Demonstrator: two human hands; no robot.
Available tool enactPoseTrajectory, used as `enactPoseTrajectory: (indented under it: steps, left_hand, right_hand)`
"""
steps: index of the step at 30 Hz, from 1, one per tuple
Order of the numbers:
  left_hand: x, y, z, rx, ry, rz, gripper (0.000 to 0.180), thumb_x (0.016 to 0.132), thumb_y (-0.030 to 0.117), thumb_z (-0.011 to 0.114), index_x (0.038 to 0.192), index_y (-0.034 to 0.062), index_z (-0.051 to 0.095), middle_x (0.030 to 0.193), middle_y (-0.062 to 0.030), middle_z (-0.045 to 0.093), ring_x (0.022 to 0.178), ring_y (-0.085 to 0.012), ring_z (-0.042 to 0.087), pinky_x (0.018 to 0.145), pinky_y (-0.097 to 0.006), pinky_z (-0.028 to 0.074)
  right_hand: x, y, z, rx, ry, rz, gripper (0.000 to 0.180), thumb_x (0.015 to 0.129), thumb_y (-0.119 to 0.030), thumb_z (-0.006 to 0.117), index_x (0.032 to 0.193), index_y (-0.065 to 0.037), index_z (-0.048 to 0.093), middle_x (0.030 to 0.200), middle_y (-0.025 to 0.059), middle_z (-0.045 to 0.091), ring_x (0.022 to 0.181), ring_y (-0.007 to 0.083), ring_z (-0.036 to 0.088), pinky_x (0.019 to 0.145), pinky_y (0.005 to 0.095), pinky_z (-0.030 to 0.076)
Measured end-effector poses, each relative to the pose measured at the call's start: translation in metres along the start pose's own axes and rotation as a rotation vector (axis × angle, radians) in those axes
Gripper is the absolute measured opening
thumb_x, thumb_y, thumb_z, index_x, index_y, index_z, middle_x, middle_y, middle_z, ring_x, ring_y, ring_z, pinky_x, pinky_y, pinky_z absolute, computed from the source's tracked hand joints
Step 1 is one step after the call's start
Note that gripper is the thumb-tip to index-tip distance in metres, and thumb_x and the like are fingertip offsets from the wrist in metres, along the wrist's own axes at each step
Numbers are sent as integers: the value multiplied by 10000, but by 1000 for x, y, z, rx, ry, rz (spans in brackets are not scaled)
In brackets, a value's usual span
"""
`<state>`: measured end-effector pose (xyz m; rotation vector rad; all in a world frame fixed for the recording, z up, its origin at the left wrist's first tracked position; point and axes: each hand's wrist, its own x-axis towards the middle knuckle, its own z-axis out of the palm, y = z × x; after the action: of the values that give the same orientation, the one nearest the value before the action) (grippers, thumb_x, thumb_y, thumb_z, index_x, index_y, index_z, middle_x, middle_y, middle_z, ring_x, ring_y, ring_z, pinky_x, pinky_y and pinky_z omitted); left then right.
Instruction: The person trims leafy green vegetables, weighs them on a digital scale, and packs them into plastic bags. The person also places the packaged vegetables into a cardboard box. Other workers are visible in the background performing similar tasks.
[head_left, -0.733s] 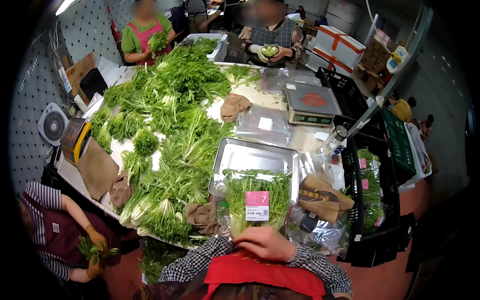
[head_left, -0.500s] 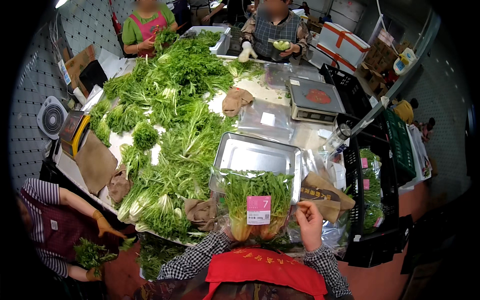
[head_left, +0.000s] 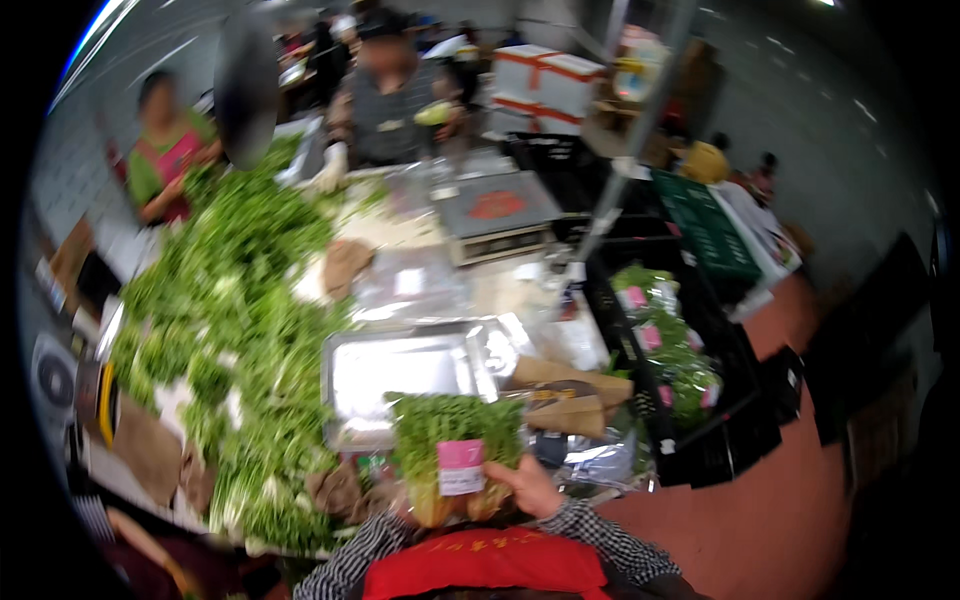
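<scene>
By the tray (head_left: 398, 362), the right hand (head_left: 532, 487) now touches the bag (head_left: 455, 455); left hand (head_left: 404, 507) mostly hidden; I can't tell either's grip.

Glare whitens a metal tray (head_left: 400, 375) beyond the right fingers (head_left: 506, 476); blur (corners black) smears greens (head_left: 240, 345) to their left.

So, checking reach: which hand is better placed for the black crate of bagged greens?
Probably the right hand, at the right of the bag, nearer the crate than the left hand.

The bag (head_left: 455, 428) is glossy plastic, the tray (head_left: 400, 368) shiny metal, apparently smooth.
</scene>
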<state>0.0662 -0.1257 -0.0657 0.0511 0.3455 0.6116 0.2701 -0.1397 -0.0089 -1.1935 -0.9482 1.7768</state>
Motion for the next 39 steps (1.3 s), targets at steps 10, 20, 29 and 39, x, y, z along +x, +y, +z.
enactPoseTrajectory:
  steps: [10, 20, 29, 39]
  left_hand:
    - [50, 0, 33, 188, 124, -129, 634, 1020, 541, 332, 1480, 105, 342, 1439, -171, 469, 1248, -371, 518, 1050, -542, 404]
    - [54, -25, 39, 328, 28, -204, 580, 970, 517, 502, 1342, 71, 494, 1204, -176, 619, 1060, -311, 612, 942, -450, 472]
    - [65, -31, 14, 230, 122, -265, 545, 978, 453, 511, 1358, 63, 495, 1266, -232, 584, 1183, -387, 550, 1026, -504, 424]
    - [67, -32, 7, 202, 148, -217, 508, 990, 433, 501, 1340, 64, 510, 1266, -221, 584, 1173, -365, 558, 1022, -497, 428]
  right_hand:
    - [-31, -29, -73, 459, 293, -234, 381, 862, -8, 669, 1238, -22, 615, 1223, 111, 633, 1109, 207, 610, 967, 340, 481]
    - [-76, -52, -262, 38, 950, -779, 327, 840, 51, 623, 1159, -21, 643, 1208, 133, 616, 1046, 256, 631, 853, 358, 523]
    - [-40, 32, -443, 801, 1204, -289, 380, 942, -104, 603, 1285, 38, 518, 1221, 142, 607, 1103, 336, 603, 955, 505, 491]
    - [-54, -56, -347, -912, 1670, -480, 776, 864, -171, 683, 1495, -16, 259, 1548, 213, 267, 1400, 390, 310, 1125, 478, 300]
